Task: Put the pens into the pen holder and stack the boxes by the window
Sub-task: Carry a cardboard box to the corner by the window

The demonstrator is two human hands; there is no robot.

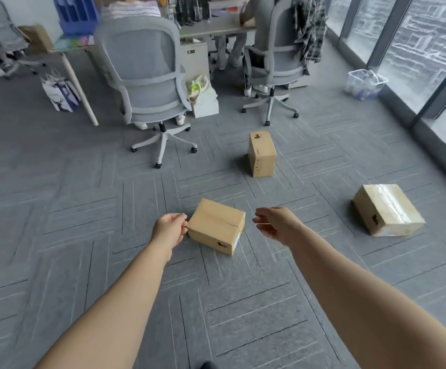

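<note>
Both sets of fingers are curling loosely, gripping nothing: the left hand [169,229] is hovering just beside the small brown cardboard box [216,225], the right hand [272,223] near its other side. The box is lying on grey carpet [83,209], well apart from the window [429,49].

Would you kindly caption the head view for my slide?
Left hand and right hand flank the near box on the carpet, window at right.

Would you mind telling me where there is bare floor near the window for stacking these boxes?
Bare carpet runs along the window between the clear bin and the taped box. Another open patch lies between the upright box and that taped box. It is crowded around the chairs and bags by the desk.
</note>
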